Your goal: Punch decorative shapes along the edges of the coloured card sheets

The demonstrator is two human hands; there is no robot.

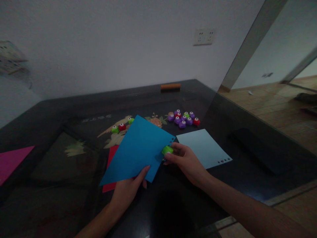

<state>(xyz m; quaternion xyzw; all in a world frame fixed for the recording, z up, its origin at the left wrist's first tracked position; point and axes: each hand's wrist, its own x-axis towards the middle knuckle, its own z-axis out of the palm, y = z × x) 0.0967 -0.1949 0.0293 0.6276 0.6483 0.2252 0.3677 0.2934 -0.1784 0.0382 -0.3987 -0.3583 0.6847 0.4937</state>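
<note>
A sheet of blue paper [140,150] is tilted above the table, pinched near its lower edge by my left hand [127,190], thumb on top and fingers underneath. My right hand [184,158] closes on a small green paper punch [167,150] at the sheet's right edge. Small punched holes show near the blue corner beside it. Partly hidden under the blue sheet lies red paper [109,187]. To the right rests a pale sheet [201,147] with a row of small punched shapes along its near edge.
Several purple, red and green punches [183,119] are grouped behind the pale sheet. A few more punches [122,127] sit farther left. Pink paper [15,162] lies at the left, a brown cylinder [170,87] at the back and a dark long object [257,150] at the right.
</note>
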